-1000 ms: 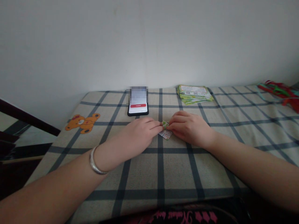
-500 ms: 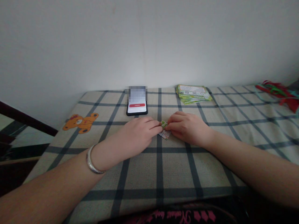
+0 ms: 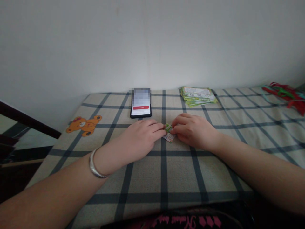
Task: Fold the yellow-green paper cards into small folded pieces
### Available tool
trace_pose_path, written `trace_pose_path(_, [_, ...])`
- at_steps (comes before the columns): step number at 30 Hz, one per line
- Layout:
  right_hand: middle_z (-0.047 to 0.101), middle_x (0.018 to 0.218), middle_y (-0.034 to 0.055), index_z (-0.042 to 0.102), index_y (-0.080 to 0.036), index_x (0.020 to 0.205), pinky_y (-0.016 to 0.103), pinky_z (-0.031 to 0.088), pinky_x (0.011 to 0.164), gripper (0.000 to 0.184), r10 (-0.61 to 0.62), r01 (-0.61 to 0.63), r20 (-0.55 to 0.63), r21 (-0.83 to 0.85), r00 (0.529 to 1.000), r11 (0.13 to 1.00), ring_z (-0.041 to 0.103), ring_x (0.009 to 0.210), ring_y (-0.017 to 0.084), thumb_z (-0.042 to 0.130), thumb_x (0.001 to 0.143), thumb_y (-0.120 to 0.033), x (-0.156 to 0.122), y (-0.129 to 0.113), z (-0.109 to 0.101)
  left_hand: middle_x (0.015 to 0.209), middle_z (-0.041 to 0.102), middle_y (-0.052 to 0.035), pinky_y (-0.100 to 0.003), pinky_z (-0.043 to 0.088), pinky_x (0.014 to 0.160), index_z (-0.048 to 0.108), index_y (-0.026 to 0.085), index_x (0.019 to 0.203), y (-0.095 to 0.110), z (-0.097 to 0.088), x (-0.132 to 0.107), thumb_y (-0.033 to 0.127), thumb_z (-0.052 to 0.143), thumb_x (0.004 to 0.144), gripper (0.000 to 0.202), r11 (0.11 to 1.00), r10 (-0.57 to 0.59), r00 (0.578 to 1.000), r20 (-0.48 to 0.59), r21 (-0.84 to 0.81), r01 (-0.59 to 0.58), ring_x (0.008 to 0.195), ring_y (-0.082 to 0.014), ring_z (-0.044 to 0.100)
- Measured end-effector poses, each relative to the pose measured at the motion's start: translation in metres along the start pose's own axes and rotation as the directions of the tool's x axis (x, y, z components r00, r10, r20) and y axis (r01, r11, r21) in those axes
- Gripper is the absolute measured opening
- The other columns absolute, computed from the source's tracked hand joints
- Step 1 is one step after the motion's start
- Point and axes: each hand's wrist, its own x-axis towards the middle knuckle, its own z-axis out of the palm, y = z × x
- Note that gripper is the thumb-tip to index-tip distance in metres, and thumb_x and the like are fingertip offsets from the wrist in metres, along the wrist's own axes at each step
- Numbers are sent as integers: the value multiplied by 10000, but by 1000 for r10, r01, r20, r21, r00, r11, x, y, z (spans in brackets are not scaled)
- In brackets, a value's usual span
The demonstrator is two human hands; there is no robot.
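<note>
A small folded piece of printed paper (image 3: 169,128), green on its upper part and pale with print below, lies low over the tablecloth between my hands. My left hand (image 3: 145,136), with a silver bangle on its wrist, pinches the paper's left side. From the right, the fingertips of my right hand (image 3: 192,130) are closed on its other side. Both hands rest on the cloth, and their fingers cover the paper's outer edges.
Behind my left hand lies a lit phone (image 3: 141,112). Green printed leaflets (image 3: 199,95) are stacked near the wall. A bear figure (image 3: 84,125) is at the left of the checked tablecloth (image 3: 147,181). Red and green cords or fabric (image 3: 289,97) lie far right.
Slightly more of the paper's green part shows between my fingertips. My hands have hardly moved, and the whole view has shifted a little.
</note>
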Motion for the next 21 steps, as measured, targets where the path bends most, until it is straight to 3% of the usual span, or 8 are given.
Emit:
trace_pose_path(12, [706, 999, 30, 740, -224, 928, 330, 472, 812, 232, 31, -30, -9, 66, 999, 997, 597, 939, 206, 580, 802, -112, -4, 3, -4, 1201, 662, -90, -401, 487, 956, 648, 125, 1142, -2, -5, -2, 112, 465, 872, 327, 1000, -16, 1000, 5, 11, 16, 1105, -236, 592])
trace_pose_path(21, [719, 1040, 22, 757, -242, 967, 343, 480, 851, 231, 39, -42, 23, 123, 999, 992, 609, 953, 198, 605, 828, -137, -9, 10, -11, 1243, 653, -67, -398, 478, 985, 624, 140, 1214, -4, -10, -2, 128, 485, 841, 398, 999, -47, 993, 106, 11, 46, 1143, -229, 588])
